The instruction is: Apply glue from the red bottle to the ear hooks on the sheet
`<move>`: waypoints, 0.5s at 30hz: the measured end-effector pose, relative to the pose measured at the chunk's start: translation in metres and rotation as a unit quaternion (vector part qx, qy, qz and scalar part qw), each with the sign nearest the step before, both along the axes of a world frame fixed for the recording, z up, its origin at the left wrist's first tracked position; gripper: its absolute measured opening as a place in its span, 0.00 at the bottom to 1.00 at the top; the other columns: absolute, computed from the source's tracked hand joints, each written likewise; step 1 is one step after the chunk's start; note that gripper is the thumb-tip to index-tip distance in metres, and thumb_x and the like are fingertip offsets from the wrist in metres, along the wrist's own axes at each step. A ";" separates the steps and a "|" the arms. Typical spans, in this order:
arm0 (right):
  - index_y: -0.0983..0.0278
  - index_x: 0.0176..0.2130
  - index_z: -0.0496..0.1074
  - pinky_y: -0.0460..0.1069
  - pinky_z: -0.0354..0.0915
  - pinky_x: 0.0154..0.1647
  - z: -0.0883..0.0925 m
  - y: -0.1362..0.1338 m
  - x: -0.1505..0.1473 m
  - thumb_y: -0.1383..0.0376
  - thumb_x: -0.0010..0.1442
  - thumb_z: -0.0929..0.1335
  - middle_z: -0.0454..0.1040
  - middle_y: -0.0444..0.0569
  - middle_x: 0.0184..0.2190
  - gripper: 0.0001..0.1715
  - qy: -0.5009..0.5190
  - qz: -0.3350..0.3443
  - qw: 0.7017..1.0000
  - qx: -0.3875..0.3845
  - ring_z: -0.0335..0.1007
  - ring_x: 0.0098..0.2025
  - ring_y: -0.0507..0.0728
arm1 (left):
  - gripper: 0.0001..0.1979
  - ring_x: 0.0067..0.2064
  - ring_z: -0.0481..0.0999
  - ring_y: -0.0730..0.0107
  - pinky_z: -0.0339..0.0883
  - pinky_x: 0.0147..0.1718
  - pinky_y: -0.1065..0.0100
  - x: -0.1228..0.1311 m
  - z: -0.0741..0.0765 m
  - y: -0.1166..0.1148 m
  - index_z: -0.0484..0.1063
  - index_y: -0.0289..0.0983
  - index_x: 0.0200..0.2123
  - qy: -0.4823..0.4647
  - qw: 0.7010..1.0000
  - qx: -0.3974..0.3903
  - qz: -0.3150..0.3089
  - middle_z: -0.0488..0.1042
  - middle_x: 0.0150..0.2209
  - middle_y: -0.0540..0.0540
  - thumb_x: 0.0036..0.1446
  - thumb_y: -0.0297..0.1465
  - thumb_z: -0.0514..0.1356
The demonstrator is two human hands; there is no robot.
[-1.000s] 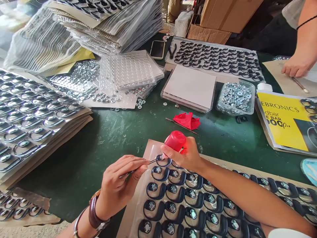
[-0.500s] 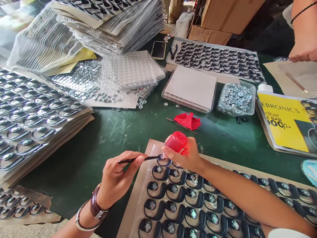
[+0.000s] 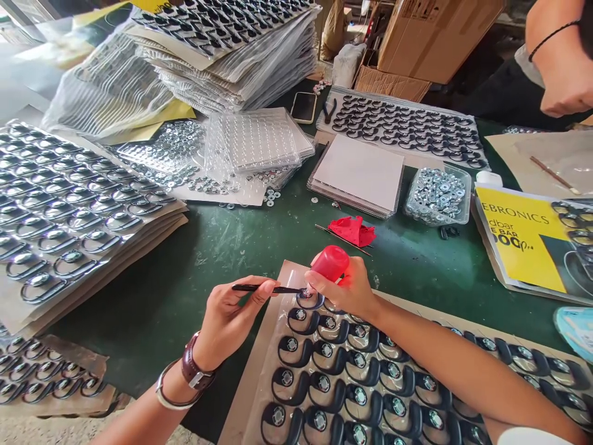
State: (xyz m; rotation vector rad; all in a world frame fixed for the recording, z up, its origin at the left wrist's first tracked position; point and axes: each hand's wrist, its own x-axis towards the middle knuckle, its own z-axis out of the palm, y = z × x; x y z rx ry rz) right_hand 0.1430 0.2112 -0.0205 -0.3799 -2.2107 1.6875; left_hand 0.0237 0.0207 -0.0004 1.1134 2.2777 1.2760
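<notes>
Pinched between the thumb and fingers of my left hand (image 3: 236, 318) is a pair of black tweezers (image 3: 287, 288), its tip at a small round part on a sheet of dark, ring-shaped pieces (image 3: 319, 383). My right hand (image 3: 354, 290) wraps round a red squeeze bottle (image 3: 330, 262), tilted with its base up. The bottle's nozzle end points down at the same corner piece and is mostly hidden by my fingers. Rows of these pieces, each with a silvery round centre, lie under plastic film on brown card beneath my right forearm.
Beyond my hands lie a red cloth (image 3: 353, 232) with a thin rod, a tub of metal washers (image 3: 438, 193) and stacked white cards (image 3: 356, 167). Stacked sheets (image 3: 83, 216) stand at left. A yellow printed box sheet (image 3: 519, 238) is at right, below another person's hand (image 3: 563, 86).
The view has shifted slightly. The tweezers and bottle stay at the same corner piece, with little movement of my hands. The other person's hand at upper right has moved a little.
</notes>
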 end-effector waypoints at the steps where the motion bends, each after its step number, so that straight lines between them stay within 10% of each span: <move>1: 0.62 0.26 0.71 0.48 0.68 0.28 0.000 0.000 0.000 0.55 0.60 0.70 0.75 0.45 0.21 0.17 0.001 -0.001 1.000 0.002 0.69 0.23 0.53 | 0.11 0.25 0.73 0.78 0.65 0.24 0.81 0.000 0.000 0.000 0.79 0.36 0.34 0.002 1.000 0.004 -0.001 0.78 0.26 0.53 0.62 0.35 0.60; 15: 0.62 0.26 0.72 0.47 0.66 0.24 0.013 -0.010 0.014 0.52 0.60 0.72 0.75 0.45 0.21 0.19 -0.027 0.001 0.995 -0.095 0.70 0.23 0.53 | 0.08 0.37 0.81 0.69 0.73 0.42 0.68 0.032 0.005 -0.032 0.76 0.33 0.42 0.219 0.957 0.138 -0.131 0.81 0.36 0.45 0.59 0.23 0.59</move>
